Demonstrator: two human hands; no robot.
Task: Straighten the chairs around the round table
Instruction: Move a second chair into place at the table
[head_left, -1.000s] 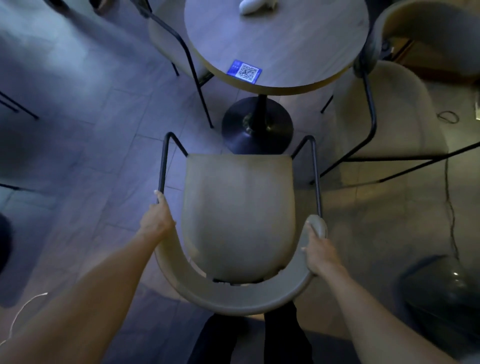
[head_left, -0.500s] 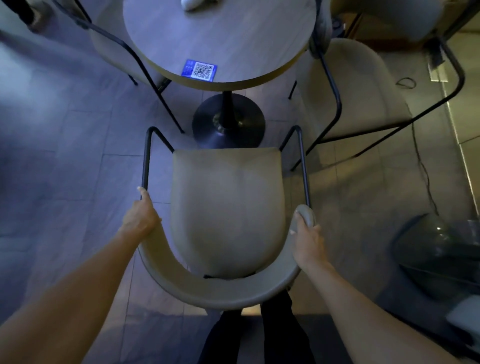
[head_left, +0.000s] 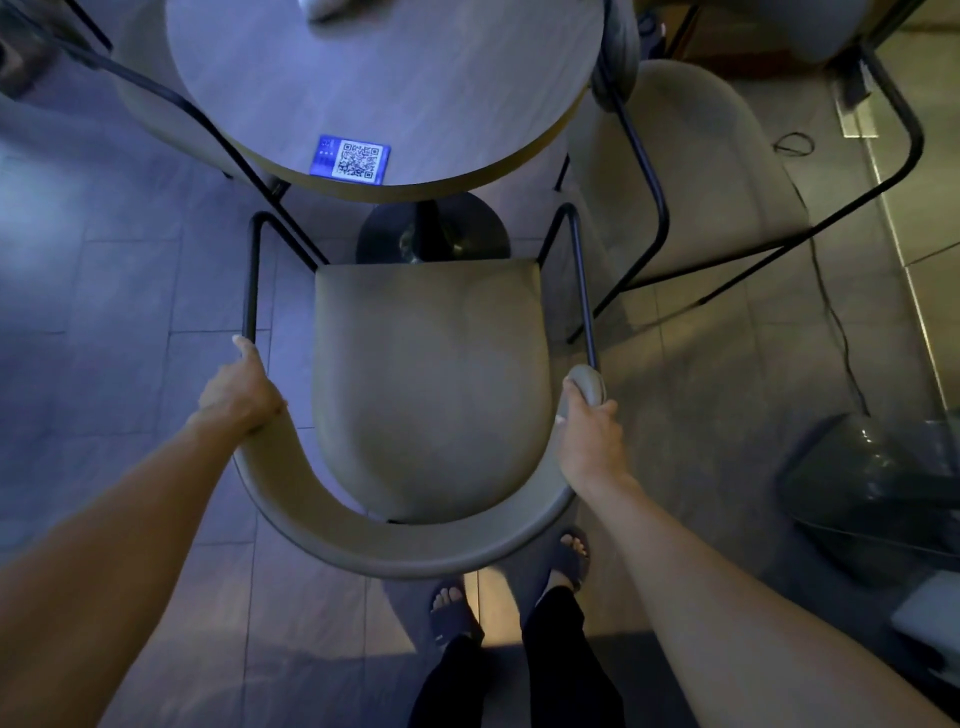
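A beige chair (head_left: 431, 384) with a curved backrest and black metal arms stands right in front of me, facing the round wooden table (head_left: 395, 78). My left hand (head_left: 239, 389) grips the left end of its backrest where the black arm begins. On the other side, my right hand (head_left: 589, 431) is closed around the padded right end of the backrest. The seat's front edge sits near the table's black pedestal base (head_left: 434, 234). A second beige chair (head_left: 691, 171) stands at the table's right, and a third chair (head_left: 171, 119) is at its left, partly tucked under.
A blue QR-code sticker (head_left: 350, 158) lies near the table's front edge. A thin cable (head_left: 831, 312) runs across the tiled floor on the right. A dark glassy object (head_left: 878, 488) sits at the lower right. My sandalled feet (head_left: 569, 556) are behind the chair.
The chair and table have come closer and lower in view; the seat's front edge is now nearer the table's pedestal. Both hands have kept their grip on the backrest ends.
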